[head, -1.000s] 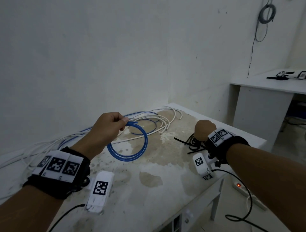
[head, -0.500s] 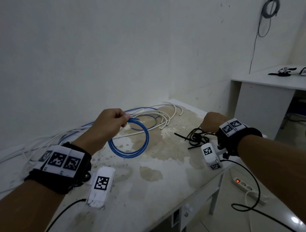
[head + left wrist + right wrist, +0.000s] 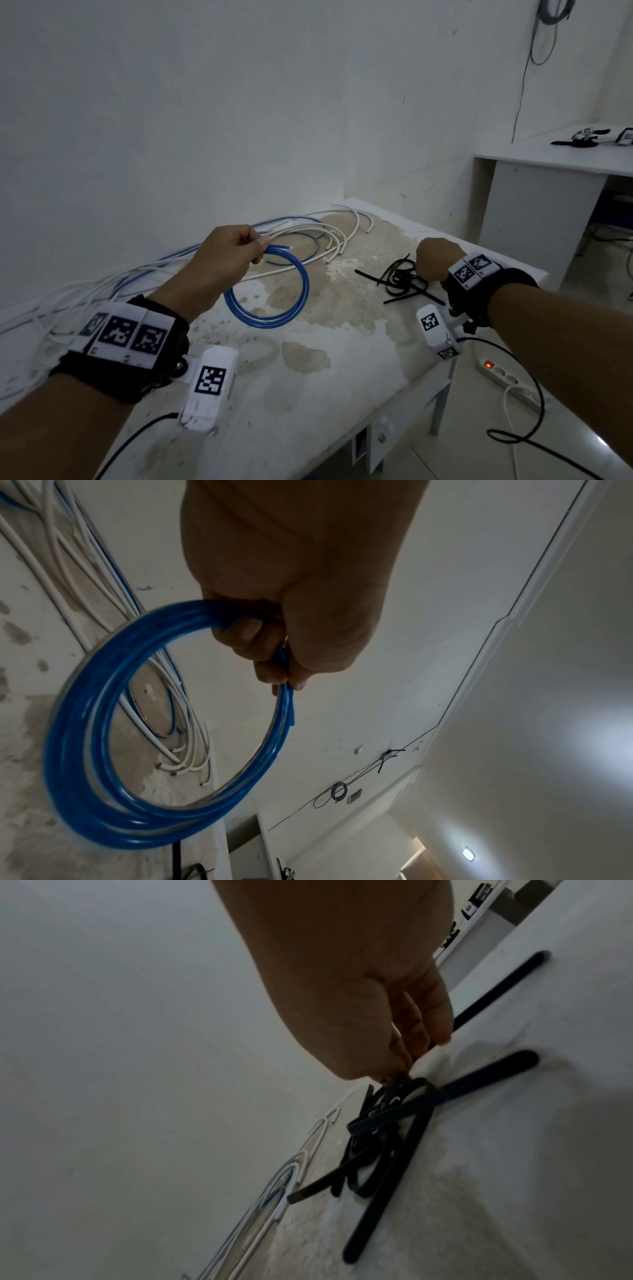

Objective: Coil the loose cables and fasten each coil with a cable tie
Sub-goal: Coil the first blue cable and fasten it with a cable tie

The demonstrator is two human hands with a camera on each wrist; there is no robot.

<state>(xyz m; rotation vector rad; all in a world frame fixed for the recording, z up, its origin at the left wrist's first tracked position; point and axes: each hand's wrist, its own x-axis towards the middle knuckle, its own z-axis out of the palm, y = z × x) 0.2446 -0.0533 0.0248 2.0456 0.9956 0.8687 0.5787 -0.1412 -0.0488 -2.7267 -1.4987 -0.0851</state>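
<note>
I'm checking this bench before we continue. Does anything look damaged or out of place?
Yes: the table top is blotched with brown stains and patchy, worn coating near the blue coil. The black cable ties lie in a tangled heap, and the loose white cables sprawl along the wall.

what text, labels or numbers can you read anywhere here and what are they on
No readable words or numbers in any view.
Left wristband: black-and-white square marker patterns only, no letters.
Right wristband: the same kind of marker patterns, no letters.
White camera housings below each wrist: one marker pattern each, no text.
Power strip on the floor: a lit red switch, any print too small to read.
</note>
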